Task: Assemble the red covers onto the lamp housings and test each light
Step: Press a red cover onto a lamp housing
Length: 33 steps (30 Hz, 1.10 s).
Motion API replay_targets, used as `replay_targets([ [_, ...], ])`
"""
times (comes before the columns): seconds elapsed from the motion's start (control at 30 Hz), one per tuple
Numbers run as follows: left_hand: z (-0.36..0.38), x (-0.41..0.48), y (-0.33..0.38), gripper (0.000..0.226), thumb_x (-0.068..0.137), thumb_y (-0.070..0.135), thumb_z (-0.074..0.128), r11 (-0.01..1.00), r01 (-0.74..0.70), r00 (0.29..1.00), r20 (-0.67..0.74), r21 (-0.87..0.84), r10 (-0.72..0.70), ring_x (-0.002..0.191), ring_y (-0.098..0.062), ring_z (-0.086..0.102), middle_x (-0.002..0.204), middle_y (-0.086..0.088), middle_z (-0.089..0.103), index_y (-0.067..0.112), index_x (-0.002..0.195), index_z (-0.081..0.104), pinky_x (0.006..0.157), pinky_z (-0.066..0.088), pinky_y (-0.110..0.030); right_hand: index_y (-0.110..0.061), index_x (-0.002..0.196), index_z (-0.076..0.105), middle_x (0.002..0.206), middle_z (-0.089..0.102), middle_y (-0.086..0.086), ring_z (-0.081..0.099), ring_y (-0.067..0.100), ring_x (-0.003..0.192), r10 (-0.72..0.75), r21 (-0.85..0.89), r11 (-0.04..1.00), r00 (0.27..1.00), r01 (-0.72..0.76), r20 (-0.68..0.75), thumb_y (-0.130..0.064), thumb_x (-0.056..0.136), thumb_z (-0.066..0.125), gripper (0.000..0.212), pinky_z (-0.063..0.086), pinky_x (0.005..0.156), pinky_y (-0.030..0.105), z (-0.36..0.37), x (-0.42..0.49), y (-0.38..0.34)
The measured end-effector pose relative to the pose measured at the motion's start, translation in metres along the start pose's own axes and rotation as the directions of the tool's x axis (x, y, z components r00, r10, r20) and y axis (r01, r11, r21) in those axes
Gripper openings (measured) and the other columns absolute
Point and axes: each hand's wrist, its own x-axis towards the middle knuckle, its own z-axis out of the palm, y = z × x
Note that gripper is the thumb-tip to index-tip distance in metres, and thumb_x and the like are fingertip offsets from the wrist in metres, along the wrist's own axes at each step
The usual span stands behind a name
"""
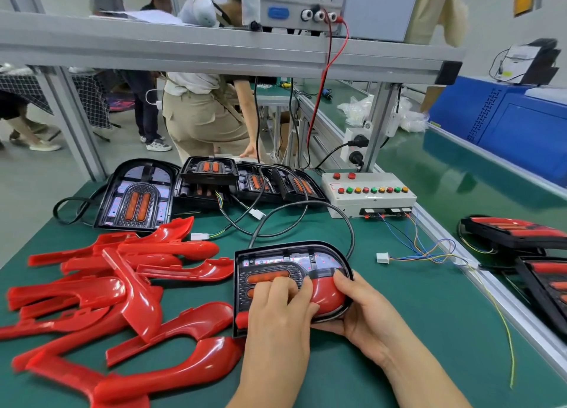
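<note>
The housing (288, 258) lies flat on the green bench (414, 331), low and centre in the frame, rounded end to the right. A red cover (326, 295) sits over its near half; the far half shows bare reflector and part of an orange lens. The left hand (276, 312) comes down on top with its fingers bent, knuckles up, tips bearing on the cover and the lens area. The right hand (365, 309) is clamped on the rounded end of the housing, thumb on the cover, fingers tucked under the rim. A black cable (348, 223) loops away from the housing's far edge.

Left of it, filling the lower left, is a heap of loose covers (122, 285), glossy red and lying every way. Beyond, along the bench's far edge, stand uncovered housings (135, 199), some stacked and leaning. To their right is a white test box (368, 192) with a row of red, green and yellow buttons; thin coloured wires run from it to a white plug (382, 258) lying loose on the bench. At the right edge, finished lamps (515, 232) rest on a belt. On the shelf above, a power supply (294, 5) feeds a red lead (322, 79) downward. People stand beyond the bench.
</note>
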Motion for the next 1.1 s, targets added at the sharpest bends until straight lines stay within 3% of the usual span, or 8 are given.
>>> replay_targets([
  [0.43,0.009,0.002,-0.004,0.028,0.071,0.014,0.083,0.993,0.062,0.998,0.031,-0.096,-0.059,0.080,-0.010,0.036,0.081,0.001,0.057,0.013,0.097,0.075,0.074,0.039,-0.026,-0.012,0.116,0.059,0.110,0.070,0.019,0.070,0.030,0.087,-0.076,-0.078,0.994,0.997,0.074,-0.032,-0.034,0.073,0.068,0.049,0.059,0.068,0.044,-0.001,-0.001,0.002],
  [0.57,0.001,0.010,-0.007,0.024,0.083,0.022,0.068,0.983,0.041,0.999,0.006,-0.181,-0.040,0.091,-0.011,0.041,0.093,-0.001,0.059,0.013,0.104,0.074,0.085,0.036,-0.021,-0.011,0.119,0.058,0.109,0.070,0.018,0.071,0.029,0.086,-0.116,-0.073,0.991,0.991,0.112,-0.061,-0.029,0.073,0.069,0.051,0.059,0.066,0.043,-0.002,0.000,0.001],
  [0.67,-0.015,0.022,-0.022,0.046,0.092,0.041,0.048,0.939,0.278,0.959,0.005,-0.200,-0.283,0.116,-0.021,0.041,0.124,-0.006,0.053,0.013,0.126,0.061,0.101,0.023,-0.020,-0.014,0.114,0.061,0.103,0.073,0.014,0.072,0.025,0.083,-0.128,-0.005,0.992,0.988,0.128,-0.092,-0.031,0.074,0.065,0.044,0.059,0.061,0.039,-0.006,0.000,-0.004],
  [0.77,-0.027,0.025,-0.031,0.079,0.081,0.063,0.045,0.680,0.634,0.773,0.294,-0.368,-0.562,0.136,-0.014,0.030,0.149,0.006,0.036,0.022,0.148,0.032,0.116,0.019,-0.029,-0.016,0.110,0.062,0.100,0.073,0.014,0.073,0.026,0.079,-0.124,0.103,0.986,0.987,0.134,-0.101,-0.032,0.076,0.063,0.038,0.059,0.059,0.037,-0.009,0.001,-0.007],
  [0.83,-0.031,0.026,-0.027,0.085,0.069,0.072,0.044,0.449,0.737,0.675,0.504,-0.505,-0.539,0.119,-0.010,0.052,0.138,0.020,0.050,0.032,0.144,0.038,0.101,0.043,-0.024,-0.017,0.110,0.061,0.100,0.073,0.015,0.073,0.027,0.078,-0.123,0.143,0.980,0.986,0.138,-0.108,-0.033,0.076,0.063,0.037,0.059,0.059,0.037,-0.009,0.002,-0.007],
  [0.93,-0.032,0.027,-0.027,0.062,0.072,0.061,0.053,0.118,0.767,0.627,0.698,-0.631,-0.346,0.084,-0.020,0.069,0.108,0.006,0.072,0.027,0.123,0.057,0.060,0.051,-0.023,-0.018,0.113,0.061,0.102,0.073,0.014,0.073,0.025,0.078,-0.147,0.156,0.974,0.982,0.164,-0.116,-0.036,0.076,0.062,0.041,0.059,0.058,0.035,-0.008,0.003,-0.006],
  [1.0,-0.035,0.028,-0.029,0.054,0.077,0.050,0.058,-0.023,0.770,0.619,0.755,-0.638,-0.218,0.093,-0.027,0.069,0.112,-0.004,0.071,0.022,0.123,0.057,0.063,0.053,-0.026,-0.018,0.119,0.060,0.107,0.073,0.013,0.073,0.024,0.081,-0.179,0.165,0.966,0.976,0.198,-0.123,-0.040,0.078,0.060,0.046,0.059,0.060,0.034,-0.009,0.004,-0.006],
  [1.1,-0.033,0.027,-0.028,0.048,0.084,0.036,0.057,-0.064,0.729,0.665,0.727,-0.682,-0.169,0.104,-0.032,0.066,0.118,-0.010,0.068,0.014,0.127,0.054,0.075,0.056,-0.029,-0.015,0.126,0.057,0.111,0.071,0.014,0.072,0.023,0.086,-0.230,0.149,0.956,0.961,0.253,-0.155,-0.049,0.080,0.055,0.057,0.059,0.062,0.034,-0.009,0.006,-0.005],
])
